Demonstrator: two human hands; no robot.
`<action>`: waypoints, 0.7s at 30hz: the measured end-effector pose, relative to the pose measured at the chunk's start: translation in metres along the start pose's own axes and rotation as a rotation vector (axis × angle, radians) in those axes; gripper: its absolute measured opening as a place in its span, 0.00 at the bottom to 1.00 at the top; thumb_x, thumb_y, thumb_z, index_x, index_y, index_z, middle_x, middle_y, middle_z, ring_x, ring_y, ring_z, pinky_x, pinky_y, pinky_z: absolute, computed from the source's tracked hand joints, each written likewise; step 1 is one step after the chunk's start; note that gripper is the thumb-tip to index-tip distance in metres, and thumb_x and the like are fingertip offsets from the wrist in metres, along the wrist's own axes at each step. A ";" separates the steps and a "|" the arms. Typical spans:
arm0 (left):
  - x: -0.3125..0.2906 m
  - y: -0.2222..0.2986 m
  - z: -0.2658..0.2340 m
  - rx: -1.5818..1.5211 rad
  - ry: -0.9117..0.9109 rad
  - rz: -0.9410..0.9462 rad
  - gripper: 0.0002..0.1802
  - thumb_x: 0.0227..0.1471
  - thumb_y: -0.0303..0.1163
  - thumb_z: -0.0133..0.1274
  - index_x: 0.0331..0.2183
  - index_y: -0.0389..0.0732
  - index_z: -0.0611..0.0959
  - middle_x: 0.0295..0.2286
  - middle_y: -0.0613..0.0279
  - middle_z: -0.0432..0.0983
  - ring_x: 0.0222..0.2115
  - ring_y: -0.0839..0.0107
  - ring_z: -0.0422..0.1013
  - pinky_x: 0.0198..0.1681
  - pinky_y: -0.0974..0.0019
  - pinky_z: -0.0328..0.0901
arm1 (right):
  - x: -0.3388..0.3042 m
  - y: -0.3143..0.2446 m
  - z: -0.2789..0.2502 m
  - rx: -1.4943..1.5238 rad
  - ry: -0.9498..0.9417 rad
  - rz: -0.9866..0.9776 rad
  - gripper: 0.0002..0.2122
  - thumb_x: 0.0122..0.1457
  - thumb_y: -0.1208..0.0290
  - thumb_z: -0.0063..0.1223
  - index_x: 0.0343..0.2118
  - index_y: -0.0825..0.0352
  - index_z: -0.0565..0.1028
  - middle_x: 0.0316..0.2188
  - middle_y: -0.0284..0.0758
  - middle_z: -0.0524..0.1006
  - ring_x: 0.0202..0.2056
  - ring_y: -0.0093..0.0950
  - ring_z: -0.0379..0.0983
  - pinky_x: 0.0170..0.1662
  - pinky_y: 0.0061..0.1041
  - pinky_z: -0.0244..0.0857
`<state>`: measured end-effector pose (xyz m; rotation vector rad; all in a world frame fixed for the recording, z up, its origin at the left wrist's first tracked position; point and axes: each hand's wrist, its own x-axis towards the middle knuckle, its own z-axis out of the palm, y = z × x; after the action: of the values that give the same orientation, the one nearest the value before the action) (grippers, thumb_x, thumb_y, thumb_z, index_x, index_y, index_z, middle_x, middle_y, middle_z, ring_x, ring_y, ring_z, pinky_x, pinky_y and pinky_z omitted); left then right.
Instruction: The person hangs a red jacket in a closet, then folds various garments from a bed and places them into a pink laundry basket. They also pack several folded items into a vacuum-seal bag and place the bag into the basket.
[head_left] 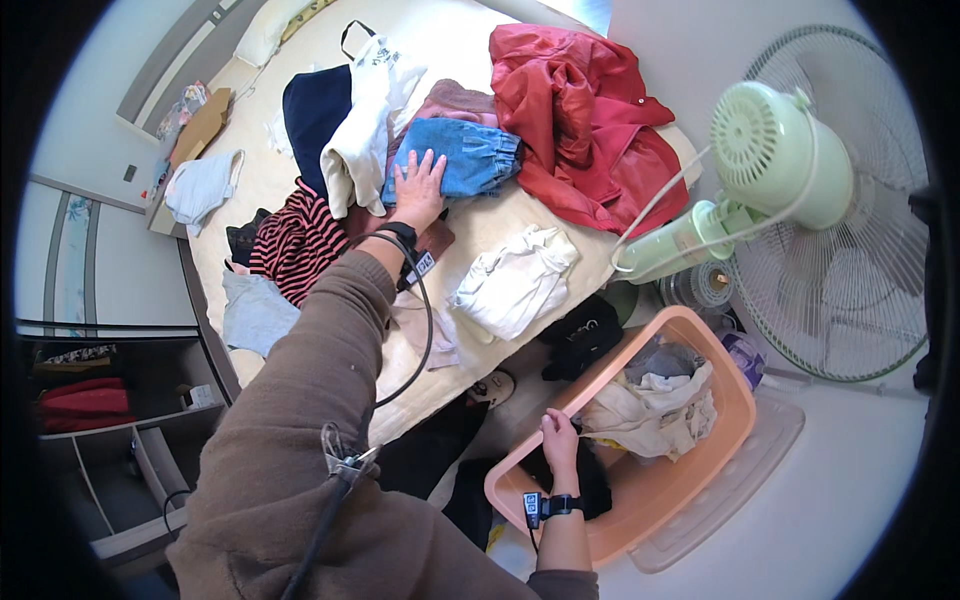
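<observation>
My left hand (420,192) lies with fingers spread on folded blue jeans (462,155) on the bed. Under and behind the jeans is a mauve garment (452,100); a white garment (357,150) lies to their left. My right hand (561,442) is inside the left rim of an orange plastic bin (690,500). Its fingers are closed, and a stretched corner of a cream garment (655,415) runs to them. The rest of that garment lies in the bin beside grey cloth (668,358). Dark cloth (590,480) lies below my right hand.
On the bed (510,215) are a red jacket (580,120), a striped top (297,240), a folded white garment (517,282) and grey cloth (258,310). A green fan (780,160) stands right of the bed. A clear lid (720,500) lies beside the bin. Open drawers (110,470) are at left.
</observation>
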<state>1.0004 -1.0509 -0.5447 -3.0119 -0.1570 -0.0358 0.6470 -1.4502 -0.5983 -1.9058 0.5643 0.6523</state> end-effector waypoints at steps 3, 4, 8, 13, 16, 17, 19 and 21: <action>0.020 -0.030 -0.001 -0.413 0.017 -0.047 0.32 0.52 0.31 0.58 0.59 0.50 0.71 0.56 0.47 0.68 0.60 0.51 0.60 0.62 0.51 0.55 | -0.002 -0.019 -0.002 -0.062 0.001 -0.043 0.15 0.62 0.64 0.54 0.48 0.66 0.77 0.37 0.42 0.81 0.39 0.31 0.78 0.46 0.29 0.70; 0.024 -0.035 -0.007 -0.579 -0.019 -0.097 0.29 0.53 0.30 0.56 0.58 0.50 0.74 0.54 0.46 0.71 0.58 0.51 0.63 0.61 0.55 0.58 | -0.003 -0.025 -0.001 -0.083 0.006 -0.063 0.15 0.62 0.64 0.54 0.48 0.66 0.77 0.36 0.42 0.81 0.38 0.31 0.78 0.46 0.28 0.70; 0.012 -0.058 -0.066 -1.491 0.121 -0.282 0.20 0.60 0.27 0.49 0.54 0.43 0.78 0.48 0.65 0.76 0.49 0.71 0.69 0.56 0.68 0.61 | -0.008 -0.066 0.002 -0.032 -0.050 -0.063 0.14 0.63 0.69 0.54 0.50 0.69 0.75 0.38 0.37 0.80 0.38 0.25 0.76 0.45 0.24 0.70; -0.063 -0.044 -0.178 -1.721 0.155 -0.010 0.23 0.56 0.24 0.52 0.54 0.33 0.74 0.52 0.56 0.73 0.52 0.68 0.69 0.56 0.67 0.62 | -0.035 -0.151 0.000 0.315 -0.250 -0.232 0.21 0.60 0.75 0.57 0.57 0.69 0.68 0.47 0.37 0.77 0.47 0.27 0.74 0.51 0.25 0.68; -0.115 -0.013 -0.235 -1.465 0.169 0.176 0.27 0.53 0.26 0.57 0.54 0.32 0.73 0.53 0.54 0.71 0.52 0.66 0.69 0.56 0.65 0.62 | -0.064 -0.200 -0.008 0.311 -0.261 -0.566 0.34 0.54 0.74 0.65 0.62 0.69 0.61 0.55 0.41 0.71 0.54 0.30 0.69 0.56 0.29 0.64; -0.128 0.001 -0.249 -1.429 0.197 0.237 0.29 0.51 0.26 0.59 0.54 0.31 0.73 0.53 0.53 0.71 0.52 0.66 0.69 0.56 0.65 0.62 | -0.077 -0.209 -0.008 0.187 -0.064 -0.533 0.36 0.49 0.69 0.70 0.60 0.70 0.63 0.56 0.42 0.70 0.54 0.33 0.70 0.57 0.32 0.63; -0.152 0.030 -0.269 -1.429 0.112 0.309 0.32 0.48 0.27 0.62 0.55 0.31 0.72 0.54 0.52 0.70 0.52 0.66 0.69 0.57 0.63 0.62 | -0.093 -0.220 -0.021 0.016 0.129 -0.676 0.37 0.46 0.64 0.74 0.57 0.72 0.67 0.54 0.43 0.72 0.53 0.36 0.70 0.55 0.32 0.63; -0.178 0.070 -0.280 -2.165 -0.358 0.111 0.31 0.59 0.32 0.52 0.61 0.35 0.65 0.53 0.56 0.71 0.51 0.70 0.69 0.56 0.66 0.62 | -0.109 -0.217 -0.041 0.020 0.381 -0.503 0.36 0.45 0.69 0.73 0.56 0.74 0.67 0.52 0.42 0.73 0.49 0.34 0.71 0.52 0.31 0.66</action>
<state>0.8254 -1.1733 -0.2812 -5.0911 0.2239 0.9584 0.7116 -1.3925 -0.3680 -2.0566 0.2974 -0.0425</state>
